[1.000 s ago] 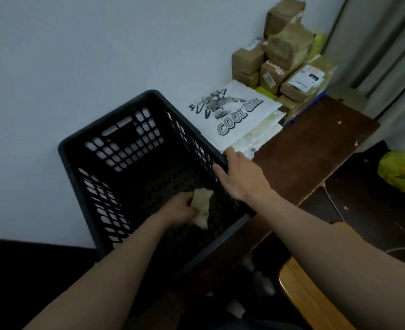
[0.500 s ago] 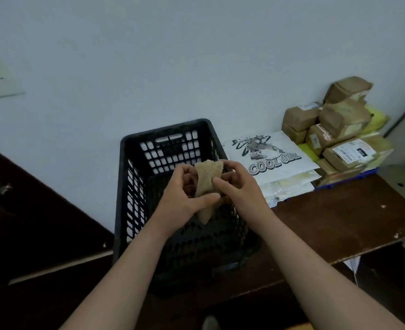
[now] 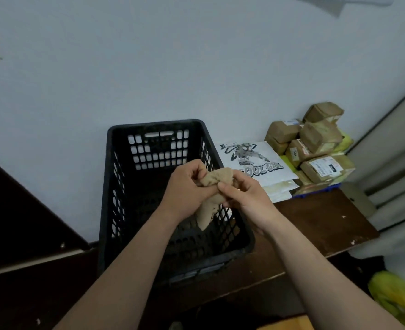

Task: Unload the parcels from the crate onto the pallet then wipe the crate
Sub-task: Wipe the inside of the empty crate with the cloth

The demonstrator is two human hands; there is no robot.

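Left grip [image 3: 187, 186] and right grip [image 3: 242, 195] both pinch the soft, light cloth [image 3: 217, 178] over the crate [image 3: 153, 123]; it probably wipes best wadded.

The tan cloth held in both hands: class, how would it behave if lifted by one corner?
Probably floppy: the cloth bunches between the left hand and right hand, its tail hanging limp. Likely light: finger pinches alone hold it up.

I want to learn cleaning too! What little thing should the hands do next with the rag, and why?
Probably lower the tan cloth into the black crate and rub a wall. The left hand and right hand both grip it bunched above the crate, the parcels sit stacked to its right, and none shows inside.
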